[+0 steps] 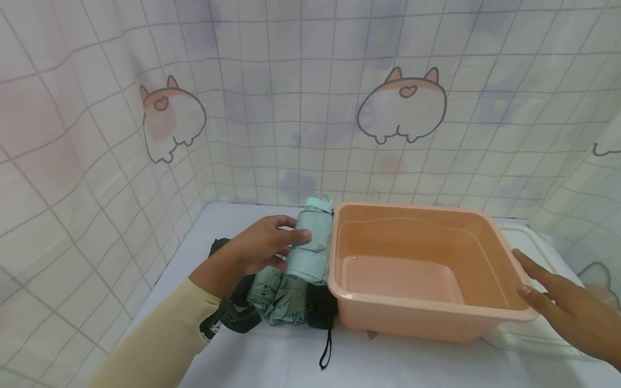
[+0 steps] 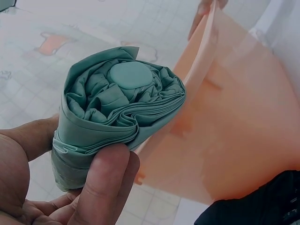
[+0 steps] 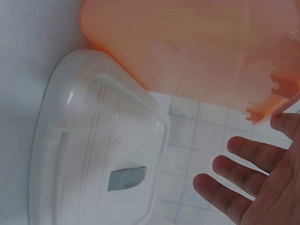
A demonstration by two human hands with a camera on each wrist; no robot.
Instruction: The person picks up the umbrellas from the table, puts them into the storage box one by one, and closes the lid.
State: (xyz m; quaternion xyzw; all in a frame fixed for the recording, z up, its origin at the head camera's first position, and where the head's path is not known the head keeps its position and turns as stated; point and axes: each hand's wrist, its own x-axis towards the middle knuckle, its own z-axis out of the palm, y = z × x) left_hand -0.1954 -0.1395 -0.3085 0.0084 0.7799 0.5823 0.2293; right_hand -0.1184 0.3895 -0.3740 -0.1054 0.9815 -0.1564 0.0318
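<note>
My left hand (image 1: 264, 242) grips a folded pale teal umbrella (image 1: 312, 253), thumb on one side and fingers on the other, beside the left wall of a peach plastic bin (image 1: 398, 310). In the left wrist view, the gathered cloth and round tip of the umbrella (image 2: 131, 75) face the camera. At the bin's right rim, my right hand (image 1: 567, 304) rests with thumb and fingertips on the edge. Its fingers (image 3: 248, 178) look extended and spread in the right wrist view. The inside of the bin shows bare peach plastic.
Grey-green folded umbrellas (image 1: 281, 299) lie below my left hand, beside a black folded one (image 1: 321, 310) with a wrist loop. More black fabric (image 1: 219, 246) sits behind my left wrist. A white lid (image 3: 93, 154) lies partly under the bin's right side. Patterned curtain surrounds the table.
</note>
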